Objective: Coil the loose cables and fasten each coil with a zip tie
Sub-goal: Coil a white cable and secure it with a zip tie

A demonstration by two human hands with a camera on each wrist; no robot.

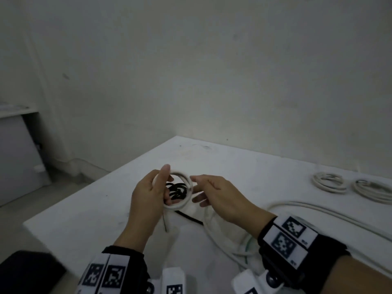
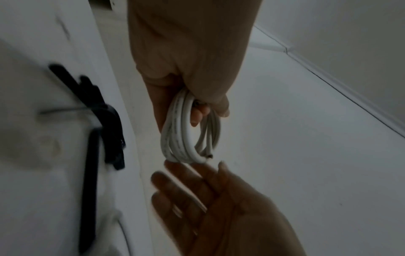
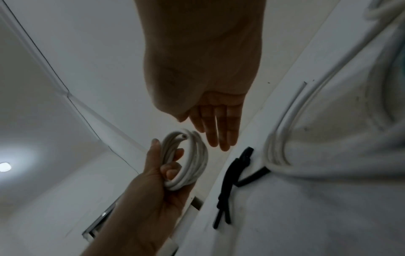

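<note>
1. One small coil of white round cable (image 1: 179, 188) held upright above the white table (image 1: 244, 166); left hand (image 1: 148, 194) grips it, thumb on the outside, fingers curled through the loop.
2. Right hand (image 1: 220, 198) just beside the coil, fingers straight, holding nothing.
3. Black plastic zip ties (image 1: 177, 190) lie on the table behind the coil.
4. Two finished white coils (image 1: 329, 181) well right of the held coil; loose white cable (image 1: 318, 211) trails between.
</note>
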